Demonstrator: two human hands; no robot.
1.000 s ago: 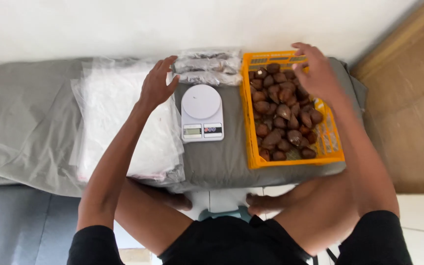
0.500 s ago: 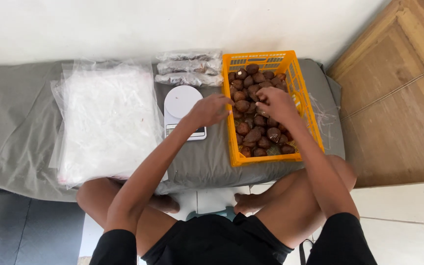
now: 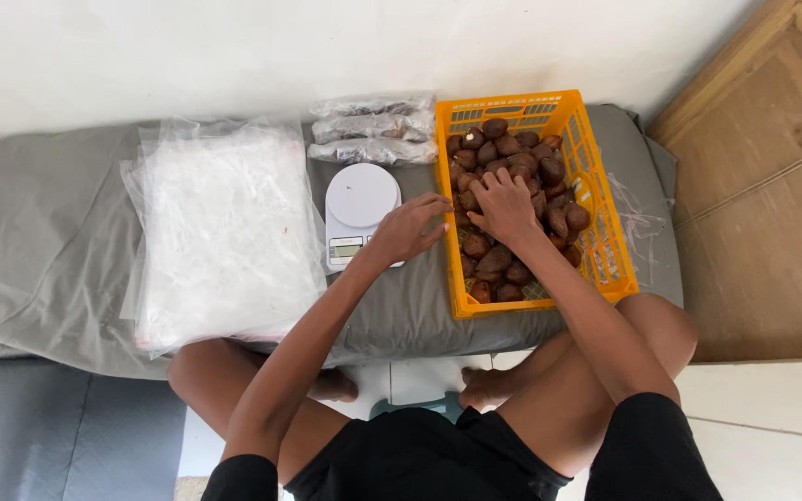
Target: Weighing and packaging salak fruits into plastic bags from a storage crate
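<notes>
Reaching into an orange plastic crate (image 3: pixel 605 250) of brown scaly snake fruits (image 3: pixel 498 258), right hand (image 3: pixel 505 206) spread flat on the pile, fingers open, gripping nothing visible. Left hand (image 3: pixel 407 228) at nine o'clock of the crate, fingers loosely extended, touching the crate's near wall and the edge of a white kitchen scale (image 3: pixel 356 209). Filled clear bags (image 3: pixel 373 130) at twelve o'clock of the scale; stack of empty plastic bags (image 3: pixel 225 223) at nine o'clock, all on a grey mattress (image 3: pixel 39 241).
</notes>
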